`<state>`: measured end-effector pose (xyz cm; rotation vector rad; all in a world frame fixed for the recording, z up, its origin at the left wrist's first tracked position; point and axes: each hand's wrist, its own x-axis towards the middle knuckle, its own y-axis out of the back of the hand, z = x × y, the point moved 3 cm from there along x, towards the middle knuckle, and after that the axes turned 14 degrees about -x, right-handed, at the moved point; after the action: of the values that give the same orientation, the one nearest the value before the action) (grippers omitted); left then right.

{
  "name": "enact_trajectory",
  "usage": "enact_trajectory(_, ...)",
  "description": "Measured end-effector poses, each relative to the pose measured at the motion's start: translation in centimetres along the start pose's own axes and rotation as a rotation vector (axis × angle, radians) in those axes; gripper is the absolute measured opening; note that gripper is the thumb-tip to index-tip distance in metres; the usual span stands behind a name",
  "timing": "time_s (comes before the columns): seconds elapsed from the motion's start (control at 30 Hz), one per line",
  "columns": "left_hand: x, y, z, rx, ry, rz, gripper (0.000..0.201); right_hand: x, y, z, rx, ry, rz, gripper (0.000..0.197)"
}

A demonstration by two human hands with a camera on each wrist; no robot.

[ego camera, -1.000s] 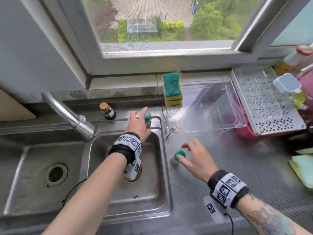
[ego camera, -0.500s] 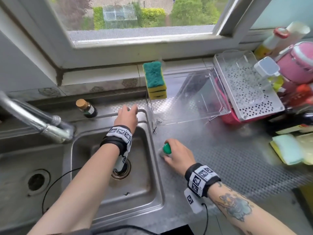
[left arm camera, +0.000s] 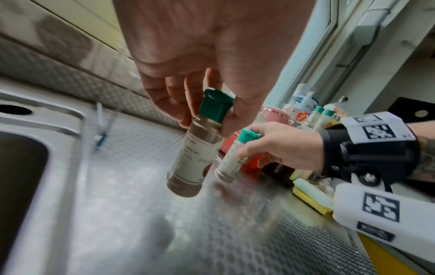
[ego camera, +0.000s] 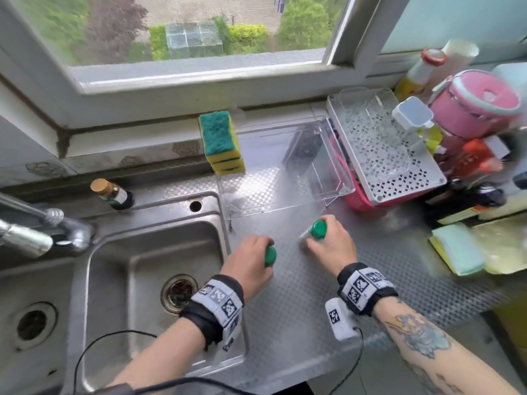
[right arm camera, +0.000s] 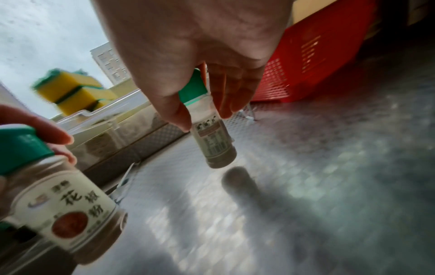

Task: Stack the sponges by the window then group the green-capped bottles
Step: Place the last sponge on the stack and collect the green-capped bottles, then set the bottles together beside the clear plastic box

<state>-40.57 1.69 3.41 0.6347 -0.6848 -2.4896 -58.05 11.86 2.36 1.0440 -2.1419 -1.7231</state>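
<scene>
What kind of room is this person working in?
Most likely a home kitchen: a steel sink with a tap sits under a window, with stacked sponges and seasoning bottles on the counter.

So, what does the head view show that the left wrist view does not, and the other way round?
Only the head view shows the stacked sponges by the window, the cork-topped bottle behind the sink and the faucet.

Only the left wrist view shows that the left hand's spice bottle hangs tilted above the counter, and two more green-capped bottles in the far clutter.

Both show the left hand and right hand each holding a green-capped bottle near its cap.
</scene>
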Motion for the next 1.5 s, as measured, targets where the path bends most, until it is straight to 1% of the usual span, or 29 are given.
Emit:
enact_trajectory(0.1, 2.8, -3.2, 2.3, -0.028, -0.013, -0.036, 0.045, 2.0, 1.1, 2.5, -0.02, -0.084, 0.029, 0.042)
enact_trajectory(0.23, 6.8, -5.4, 4.6, -0.062, -0.004, 0.035, 0.044, 4.1, 1.9, 4.1, -0.027, -0.111, 0.052, 0.045)
enact_trajectory(0.37, 9.7, -6.3, 6.1, -0.053, 0.008, 0.063, 0.039, 5.6, 2.1, 4.6, -0.029, -0.102, 0.055, 0.047)
enact_trajectory(0.53, 11.6, -7.3, 6.8, -0.099, 0.057, 0.073, 0.039, 6.4, 2.1, 4.8, -0.025, -0.075, 0.062, 0.043)
enact_trajectory(0.63, 12.1, -7.9, 7.0, -0.148, 0.063, 0.091, 0.039, 6.5, 2.0, 4.9, -0.02, -0.06, 0.068, 0.043)
enact_trajectory(0.8, 12.5, -8.6, 7.0, -0.178, 0.067, 0.098, 0.042, 5.9, 1.8, 5.4, 0.015, -0.059, 0.036, 0.054)
enact_trajectory(0.9, 12.2, -8.2, 6.8, -0.186, 0.076, 0.111, 0.049, 5.4, 1.6, 5.9, 0.039, -0.079, 0.009, 0.063)
enact_trajectory(0.97, 11.5, -7.8, 6.3, -0.17, 0.098, 0.099, 0.053, 4.9, 1.3, 6.2, 0.053, -0.103, 0.002, 0.062)
enact_trajectory(1.07, 10.0, -6.9, 5.1, -0.13, 0.124, 0.097, 0.063, 3.5, 0.8, 6.5, 0.09, -0.157, 0.078, 0.057)
enact_trajectory(1.13, 8.4, -5.8, 3.8, -0.126, 0.123, 0.104, 0.065, 2.2, 0.1, 5.5, 0.119, -0.191, 0.137, 0.053)
enact_trajectory(1.23, 6.1, -4.3, 2.1, -0.11, 0.133, 0.082, 0.058, 0.4, -1.2, 3.7, 0.184, -0.22, 0.18, 0.043)
enact_trajectory(1.33, 3.5, -2.1, -0.4, -0.11, 0.154, 0.078, 0.047, -1.4, -2.8, 0.7, 0.197, -0.135, 0.161, 0.026)
enact_trajectory(1.43, 0.8, 0.4, -2.7, -0.136, 0.173, 0.084, 0.037, -3.1, -4.5, -3.1, 0.179, -0.073, 0.041, 0.017)
enact_trajectory(1.5, -0.9, 2.3, -4.0, -0.151, 0.19, 0.129, 0.031, -4.1, -5.4, -5.7, 0.131, -0.015, -0.032, 0.014)
